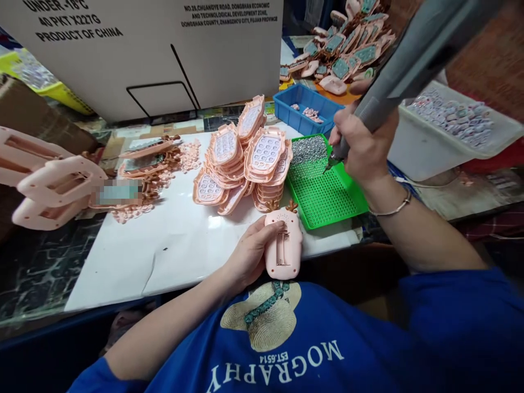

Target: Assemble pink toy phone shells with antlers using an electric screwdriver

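Note:
My left hand (251, 248) grips a pink plastic toy phone (291, 256) with brown antlers, its back and bare battery slot facing up, close to my shirt. My right hand (366, 139) is wrapped round a grey electric screwdriver (380, 93), whose tip points down over a green perforated basket (331, 215). Small silver screws (309, 149) lie heaped at the basket's far end. Left of the basket rise stacks of pink front covers (266, 153) fitted with white keypads.
Pink back shells (61, 180) and circuit-board parts (143, 158) lie at left. A large white carton (155, 54) stands behind. A blue tray (303, 112) holds small pink pieces; a white bin (434, 147) of round parts is at right. More half-shells (347, 49) are piled behind.

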Motion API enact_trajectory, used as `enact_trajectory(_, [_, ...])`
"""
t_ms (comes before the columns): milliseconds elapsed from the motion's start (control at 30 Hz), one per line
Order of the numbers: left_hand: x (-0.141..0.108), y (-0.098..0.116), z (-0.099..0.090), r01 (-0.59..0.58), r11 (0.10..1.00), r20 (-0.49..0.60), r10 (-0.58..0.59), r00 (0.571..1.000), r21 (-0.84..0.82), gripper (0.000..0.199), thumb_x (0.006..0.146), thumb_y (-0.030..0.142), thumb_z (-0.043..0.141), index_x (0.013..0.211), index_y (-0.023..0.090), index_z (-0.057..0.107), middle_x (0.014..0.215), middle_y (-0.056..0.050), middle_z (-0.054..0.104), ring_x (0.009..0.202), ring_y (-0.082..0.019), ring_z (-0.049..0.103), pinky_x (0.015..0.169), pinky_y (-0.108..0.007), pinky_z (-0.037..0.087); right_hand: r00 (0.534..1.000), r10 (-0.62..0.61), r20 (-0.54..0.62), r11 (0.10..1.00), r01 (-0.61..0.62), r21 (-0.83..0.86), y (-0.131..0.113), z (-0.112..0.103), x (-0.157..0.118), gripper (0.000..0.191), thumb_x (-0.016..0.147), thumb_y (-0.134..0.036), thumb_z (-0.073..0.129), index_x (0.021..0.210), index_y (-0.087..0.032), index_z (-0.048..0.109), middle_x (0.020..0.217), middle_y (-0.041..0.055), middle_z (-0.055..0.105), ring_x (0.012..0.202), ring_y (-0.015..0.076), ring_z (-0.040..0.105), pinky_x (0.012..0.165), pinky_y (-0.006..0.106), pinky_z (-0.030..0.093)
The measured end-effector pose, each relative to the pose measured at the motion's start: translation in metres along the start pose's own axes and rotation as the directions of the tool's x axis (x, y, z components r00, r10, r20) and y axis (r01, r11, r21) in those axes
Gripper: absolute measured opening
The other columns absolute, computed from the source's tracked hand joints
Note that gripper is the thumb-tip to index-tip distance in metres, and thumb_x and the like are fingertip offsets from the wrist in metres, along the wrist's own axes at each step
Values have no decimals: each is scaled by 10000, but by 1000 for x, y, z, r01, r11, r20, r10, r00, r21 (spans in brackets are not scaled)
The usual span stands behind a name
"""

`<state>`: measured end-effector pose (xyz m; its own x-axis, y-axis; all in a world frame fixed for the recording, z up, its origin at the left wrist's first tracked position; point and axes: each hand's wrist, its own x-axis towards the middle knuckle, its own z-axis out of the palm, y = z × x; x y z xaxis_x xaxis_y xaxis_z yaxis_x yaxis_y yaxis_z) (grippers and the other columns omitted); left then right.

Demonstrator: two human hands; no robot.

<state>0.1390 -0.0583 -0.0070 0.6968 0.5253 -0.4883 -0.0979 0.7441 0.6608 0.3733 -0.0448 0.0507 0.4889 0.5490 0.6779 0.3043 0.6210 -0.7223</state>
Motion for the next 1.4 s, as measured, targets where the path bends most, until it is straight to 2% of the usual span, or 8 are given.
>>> enact_trajectory(100, [1,0,-1,10,1000,15,-10,1000,-11,295,774,271,754,1008,135,636,824,-77,744,667,-172,690,650,-274,571,994,87,-64,993,-92,-71,32,-19,8,372,720,-420,845,943,-349,556,572,-105,531,479,140,450,511,332,372])
enact_trajectory(200, [1,0,-2,6,1000,35,-6,999,-16,275,795,264,738,1013,132,637,819,-82,749,660,-170,693,647,-268,572,989,108,-96,992,-114,-61,51,-26,10,442,679,-476,847,947,-344,522,572,-117,515,484,136,407,518,329,351])
enact_trajectory(567, [2,-1,-4,1,1000,54,0,999,-20,303,797,285,739,1035,135,627,832,-82,740,676,-172,687,657,-282,569,996,93,-11,994,-93,-62,63,-29,7,354,748,-481,797,959,-385,529,585,-125,514,503,139,401,586,333,320])
enact_trajectory(700, [3,-3,-5,-8,1000,59,10,998,-27,367,742,278,789,1043,142,629,860,-66,732,711,-164,677,681,-276,554,996,52,-75,997,-57,-58,43,-20,11,355,709,-462,800,932,-384,535,563,-111,499,474,145,404,534,333,309])
enact_trajectory(833, [3,-5,-5,-33,999,83,32,996,5,408,718,243,806,1074,160,623,899,-44,719,751,-148,664,717,-261,525,994,23,-106,998,-18,54,-10,11,-1,278,732,-365,753,956,-349,588,595,-78,475,455,140,425,468,316,312])
enact_trajectory(1000, [3,-8,-5,-63,998,109,62,992,1,388,715,246,797,1056,167,629,903,-33,706,755,-145,641,735,-278,507,981,153,123,953,-179,246,-62,51,-37,253,736,-368,796,931,-319,643,620,-58,467,441,131,431,431,318,330])
enact_trajectory(1233, [2,-10,-4,-99,995,139,102,985,-25,339,731,247,792,1016,175,622,895,-16,709,770,-139,635,798,-284,486,949,126,289,915,-224,336,-52,73,-59,266,805,-315,742,1044,-274,632,618,-78,556,435,122,458,416,281,376])
enact_trajectory(1400, [2,-10,-4,-102,995,129,103,986,-17,316,735,253,785,995,170,625,883,-17,714,787,-155,645,799,-289,482,911,210,355,897,-324,301,-41,74,-68,298,773,-323,775,1016,-309,604,637,-77,537,462,119,438,461,280,387])
